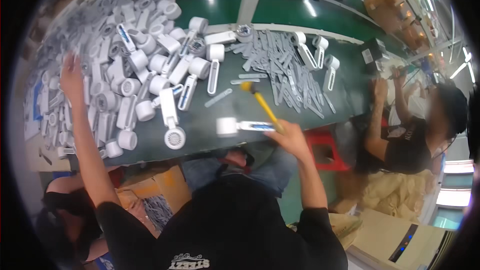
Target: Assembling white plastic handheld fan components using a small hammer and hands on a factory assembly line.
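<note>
My left hand (72, 76) is stretched out over the left part of a big pile of white handheld fans (160, 62); its fingers are blurred. My right hand (291, 141) is closed around the yellow handle of a small hammer (265, 106), whose yellow and dark head points away from me over the table. Just beneath the right hand lies one white handheld fan (228, 126) on its side, its handle end by my fingers. Another fan (174, 137) rests near the table's front edge, round grille up.
Grey strips (280, 65) lie heaped at the table's middle right, with several fans beside them. A co-worker (415, 135) sits at the right, near a red stool (327, 150). Below left, another person's hand touches a cardboard box (170, 187) of grey strips. The table (210, 145) is dark green.
</note>
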Available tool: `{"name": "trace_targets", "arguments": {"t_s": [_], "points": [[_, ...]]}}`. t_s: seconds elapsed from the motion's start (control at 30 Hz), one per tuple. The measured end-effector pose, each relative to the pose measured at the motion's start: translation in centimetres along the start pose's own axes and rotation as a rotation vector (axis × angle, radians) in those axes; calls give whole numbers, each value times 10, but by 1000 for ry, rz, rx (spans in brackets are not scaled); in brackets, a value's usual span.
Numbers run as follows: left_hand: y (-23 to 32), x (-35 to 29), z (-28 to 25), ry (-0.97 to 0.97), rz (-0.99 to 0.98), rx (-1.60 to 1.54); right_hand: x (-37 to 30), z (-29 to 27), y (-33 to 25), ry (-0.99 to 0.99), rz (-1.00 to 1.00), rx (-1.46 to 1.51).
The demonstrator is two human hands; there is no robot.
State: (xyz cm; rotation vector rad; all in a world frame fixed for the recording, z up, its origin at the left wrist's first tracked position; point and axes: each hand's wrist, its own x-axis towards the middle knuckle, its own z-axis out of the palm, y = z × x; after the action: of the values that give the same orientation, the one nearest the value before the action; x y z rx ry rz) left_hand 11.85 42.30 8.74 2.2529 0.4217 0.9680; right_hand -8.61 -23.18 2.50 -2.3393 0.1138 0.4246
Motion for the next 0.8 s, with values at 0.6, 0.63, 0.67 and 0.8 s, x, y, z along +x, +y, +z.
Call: {"name": "trace_targets", "arguments": {"t_s": [0.6,0.63,0.67,0.8], "points": [[278,-348,76,-1062,623,-276,-11,23,9,248,-328,683],[278,-347,77,-1061,624,-267,-10,25,6,253,-296,730],[277,-346,78,-1054,653,-243,-10,22,4,249,-300,736],[272,-348,82,-1044,747,-100,-7,-1,5,44,-130,608]]}}
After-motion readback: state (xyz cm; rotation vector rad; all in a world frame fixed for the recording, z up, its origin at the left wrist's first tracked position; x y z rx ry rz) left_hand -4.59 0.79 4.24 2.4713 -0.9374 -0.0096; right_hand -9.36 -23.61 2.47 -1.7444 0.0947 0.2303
